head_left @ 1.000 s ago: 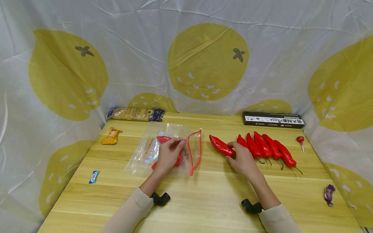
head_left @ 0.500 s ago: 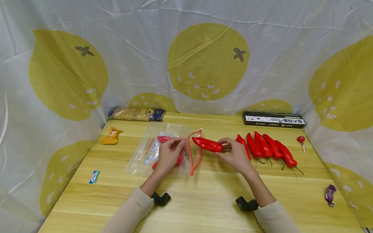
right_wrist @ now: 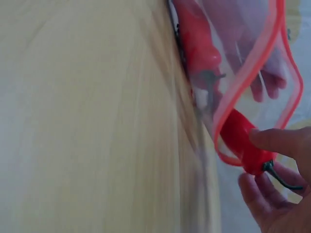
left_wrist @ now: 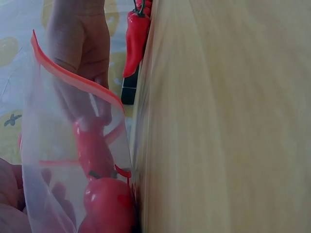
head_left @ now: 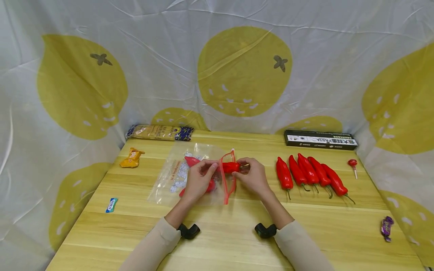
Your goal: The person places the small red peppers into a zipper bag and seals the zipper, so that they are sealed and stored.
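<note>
Red pepper [head_left: 231, 167] now partway inside clear bag [head_left: 162, 188]

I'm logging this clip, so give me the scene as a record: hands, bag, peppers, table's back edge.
Left hand: holds the clear bag near its mouth
Right hand: grips a red pepper near its stem
Bag: mouth open; red pepper partly inside, other peppers deeper
Loose peppers: five, on table
Back edge: blue-ended packet, black pasta box

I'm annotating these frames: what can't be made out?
Head view: tip of held pepper, behind left grip.
Head view: print on purple candy, too small.
Left wrist view: lowest pepper, cut off by bottom edge.
Right wrist view: right grip, cut by right edge.
</note>
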{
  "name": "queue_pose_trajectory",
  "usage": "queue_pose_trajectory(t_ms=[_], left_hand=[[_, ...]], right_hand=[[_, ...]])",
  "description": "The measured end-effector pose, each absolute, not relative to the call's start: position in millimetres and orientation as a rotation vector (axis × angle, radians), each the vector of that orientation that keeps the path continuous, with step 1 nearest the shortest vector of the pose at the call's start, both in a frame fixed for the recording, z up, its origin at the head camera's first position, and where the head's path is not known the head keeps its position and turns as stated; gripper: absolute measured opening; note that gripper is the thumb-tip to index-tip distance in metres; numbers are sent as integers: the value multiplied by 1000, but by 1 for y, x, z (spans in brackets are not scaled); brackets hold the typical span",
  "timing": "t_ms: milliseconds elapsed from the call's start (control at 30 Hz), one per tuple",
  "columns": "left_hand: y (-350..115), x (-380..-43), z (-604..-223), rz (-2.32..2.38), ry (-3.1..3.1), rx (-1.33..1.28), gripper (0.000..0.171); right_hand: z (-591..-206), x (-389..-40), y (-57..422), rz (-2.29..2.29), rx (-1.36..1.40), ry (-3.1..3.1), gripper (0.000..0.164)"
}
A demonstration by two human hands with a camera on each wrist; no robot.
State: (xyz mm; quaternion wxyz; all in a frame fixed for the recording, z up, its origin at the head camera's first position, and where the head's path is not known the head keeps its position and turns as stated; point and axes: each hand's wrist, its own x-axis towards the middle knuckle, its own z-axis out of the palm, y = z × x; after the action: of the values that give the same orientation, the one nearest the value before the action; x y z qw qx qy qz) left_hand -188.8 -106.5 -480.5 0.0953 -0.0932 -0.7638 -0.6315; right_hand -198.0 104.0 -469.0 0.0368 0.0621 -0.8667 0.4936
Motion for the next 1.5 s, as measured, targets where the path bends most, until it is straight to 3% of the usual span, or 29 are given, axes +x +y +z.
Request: queue_pose_trajectory(t_ms=[367,633,933,1267,1500], left_hand=[[-101,-191,-486,-1868,-2279,-295,23],[-102,-191,-485,-1844,-2304,-261,20],[-105,-191,-485,-1849,-2310,-258,20],[-103,-188,-485,-1873,-2284,-299,18],[-102,-190,-485,-1939,-2218,-356,18]], right_hand=[[-480,-206,93,1725,166,-2637,49],[-465,-187,120,1840,150,-2620,39],[-457,-164,128,2219,64,-2539,46],[-460,-161,107,2386,249,-2404,63],[-464,-170,91,2371,392,-2420,64]])
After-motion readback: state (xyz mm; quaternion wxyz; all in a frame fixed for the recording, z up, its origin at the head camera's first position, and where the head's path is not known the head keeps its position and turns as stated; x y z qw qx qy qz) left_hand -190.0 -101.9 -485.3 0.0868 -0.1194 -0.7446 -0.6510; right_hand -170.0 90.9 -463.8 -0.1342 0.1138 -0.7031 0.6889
